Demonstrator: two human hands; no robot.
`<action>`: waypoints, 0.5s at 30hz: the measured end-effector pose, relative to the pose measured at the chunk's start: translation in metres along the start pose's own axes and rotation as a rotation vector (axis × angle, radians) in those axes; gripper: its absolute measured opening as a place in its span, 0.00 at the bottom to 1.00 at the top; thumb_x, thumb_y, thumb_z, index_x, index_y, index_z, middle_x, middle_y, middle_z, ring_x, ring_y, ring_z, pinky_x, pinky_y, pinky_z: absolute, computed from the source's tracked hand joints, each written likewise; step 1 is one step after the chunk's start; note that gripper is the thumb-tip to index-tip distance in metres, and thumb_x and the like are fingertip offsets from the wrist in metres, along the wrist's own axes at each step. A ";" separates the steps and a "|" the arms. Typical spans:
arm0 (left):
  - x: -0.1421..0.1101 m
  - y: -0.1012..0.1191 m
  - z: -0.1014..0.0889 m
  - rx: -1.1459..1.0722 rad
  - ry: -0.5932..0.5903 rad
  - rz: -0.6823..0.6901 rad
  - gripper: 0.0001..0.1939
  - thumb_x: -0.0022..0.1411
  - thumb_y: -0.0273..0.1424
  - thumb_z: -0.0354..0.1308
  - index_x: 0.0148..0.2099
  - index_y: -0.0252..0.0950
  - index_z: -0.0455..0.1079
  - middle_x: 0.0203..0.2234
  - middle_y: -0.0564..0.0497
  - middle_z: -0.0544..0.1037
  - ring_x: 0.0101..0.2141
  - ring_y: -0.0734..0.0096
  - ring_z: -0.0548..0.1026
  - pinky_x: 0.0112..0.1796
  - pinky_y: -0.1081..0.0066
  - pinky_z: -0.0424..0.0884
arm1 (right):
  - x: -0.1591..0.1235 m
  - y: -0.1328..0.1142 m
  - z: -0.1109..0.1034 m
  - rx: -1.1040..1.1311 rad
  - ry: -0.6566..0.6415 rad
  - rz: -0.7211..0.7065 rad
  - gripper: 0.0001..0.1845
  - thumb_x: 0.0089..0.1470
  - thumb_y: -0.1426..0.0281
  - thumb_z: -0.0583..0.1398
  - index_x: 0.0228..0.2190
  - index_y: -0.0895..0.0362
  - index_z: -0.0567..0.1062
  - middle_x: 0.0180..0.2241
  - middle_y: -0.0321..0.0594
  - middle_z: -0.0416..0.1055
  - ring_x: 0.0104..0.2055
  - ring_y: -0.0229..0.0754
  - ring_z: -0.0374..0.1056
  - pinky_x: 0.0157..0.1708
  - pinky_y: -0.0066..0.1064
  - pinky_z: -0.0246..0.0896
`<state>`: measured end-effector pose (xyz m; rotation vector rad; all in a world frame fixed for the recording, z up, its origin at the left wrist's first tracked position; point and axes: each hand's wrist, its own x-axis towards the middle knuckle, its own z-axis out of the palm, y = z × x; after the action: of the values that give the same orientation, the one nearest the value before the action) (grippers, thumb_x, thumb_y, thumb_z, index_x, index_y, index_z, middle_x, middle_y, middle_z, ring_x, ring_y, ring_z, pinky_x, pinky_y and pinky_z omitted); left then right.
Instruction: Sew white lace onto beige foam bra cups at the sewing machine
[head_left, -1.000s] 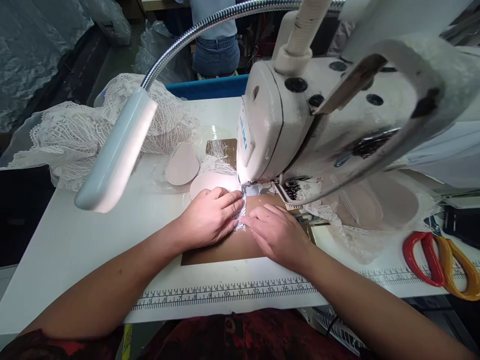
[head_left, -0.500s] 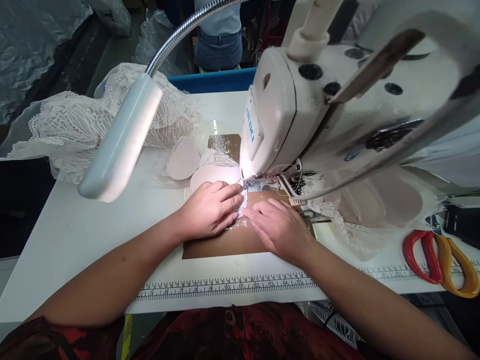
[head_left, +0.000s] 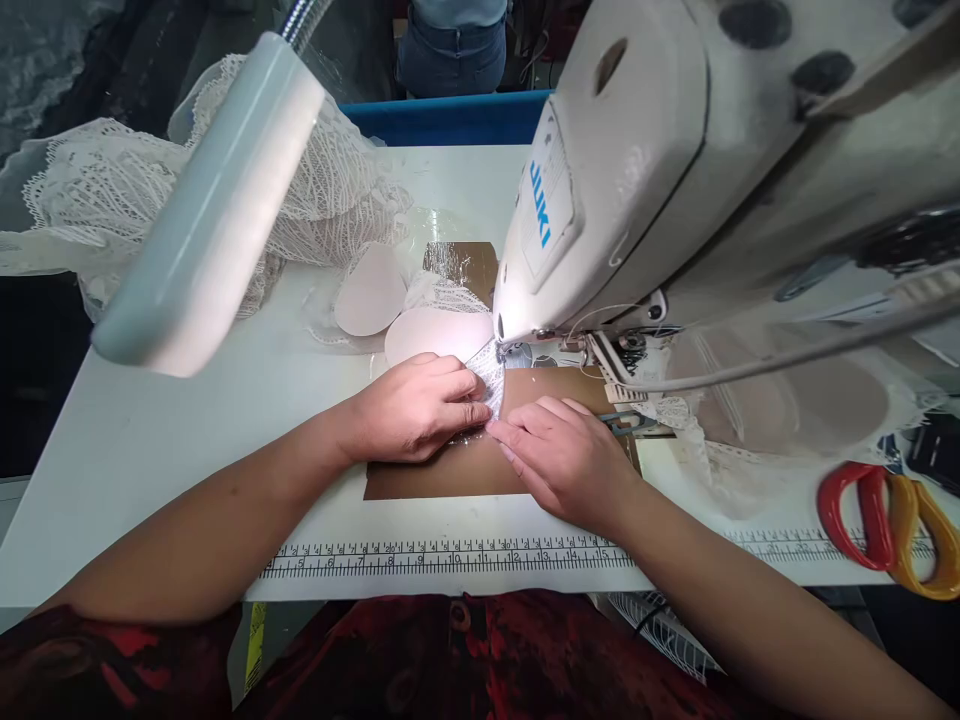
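A piece of white lace (head_left: 490,372) with a pale pink cup (head_left: 429,332) lies under the needle end of the white sewing machine (head_left: 600,190). My left hand (head_left: 420,408) rests on the lace, fingers bent and pinching its near edge. On the other side, my right hand (head_left: 559,452) has its thumb and forefinger closed at the lace's lower tip. Both hands sit over a brown plate (head_left: 442,480) on the machine bed. Another pale cup (head_left: 370,290) lies just behind, to the left.
A lamp (head_left: 217,210) on a bendy neck hangs at the left over a heap of white lace (head_left: 330,190). Scissors (head_left: 889,525) with red and yellow handles lie at the right. A ruler strip (head_left: 450,558) runs along the front edge. A person (head_left: 451,50) sits beyond.
My view has come closer to the machine. The left fingers have drawn back from the needle area, showing more lace. My right hand keeps its place at the lace tip.
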<state>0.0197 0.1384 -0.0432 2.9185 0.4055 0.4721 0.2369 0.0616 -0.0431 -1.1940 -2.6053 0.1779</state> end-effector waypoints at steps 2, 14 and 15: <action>0.000 -0.001 0.000 0.007 -0.006 0.011 0.12 0.66 0.31 0.49 0.47 0.39 0.73 0.36 0.46 0.75 0.32 0.68 0.67 0.32 0.67 0.61 | -0.001 0.000 0.000 0.003 0.003 -0.010 0.11 0.57 0.74 0.53 0.37 0.59 0.75 0.28 0.39 0.68 0.32 0.41 0.55 0.32 0.34 0.47; -0.001 -0.004 -0.001 0.033 -0.090 0.020 0.14 0.67 0.31 0.49 0.50 0.41 0.72 0.36 0.47 0.75 0.34 0.66 0.67 0.33 0.67 0.60 | -0.001 0.000 0.000 0.015 0.004 -0.014 0.10 0.57 0.75 0.53 0.35 0.59 0.75 0.27 0.40 0.68 0.31 0.41 0.54 0.32 0.33 0.47; -0.001 -0.004 -0.001 0.036 -0.101 0.016 0.14 0.67 0.31 0.49 0.50 0.41 0.72 0.37 0.47 0.75 0.34 0.66 0.68 0.34 0.67 0.60 | -0.001 0.000 0.000 0.015 0.000 -0.014 0.10 0.57 0.75 0.53 0.35 0.59 0.75 0.28 0.39 0.68 0.31 0.41 0.54 0.32 0.33 0.47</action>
<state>0.0176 0.1422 -0.0435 2.9666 0.3813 0.3209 0.2372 0.0607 -0.0429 -1.1712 -2.6071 0.1939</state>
